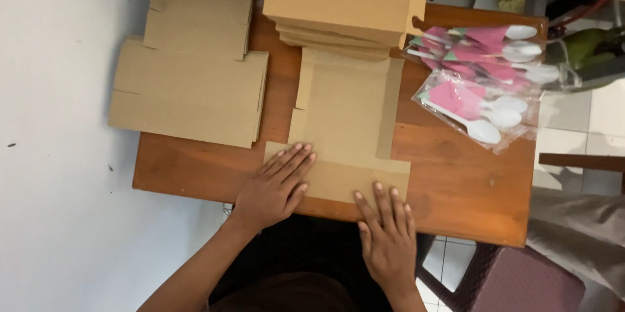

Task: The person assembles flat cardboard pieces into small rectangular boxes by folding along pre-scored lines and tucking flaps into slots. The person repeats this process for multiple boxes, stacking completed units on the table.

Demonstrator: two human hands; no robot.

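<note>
Both hands are down flat, fingers spread: the left hand (pixel 272 187) and right hand (pixel 386 230) press the near flap of an unfolded cardboard box blank (pixel 348 126) lying mid-table (pixel 469 188), gripping nothing. Flat blanks (pixel 189 84) stack at left, folded boxes (pixel 342 0) behind, bagged white plastic spoons (pixel 485 84) at right

Packing workshop: flat cardboard boxes (pixel 189 91), bagged spoons (pixel 485 100).
</note>
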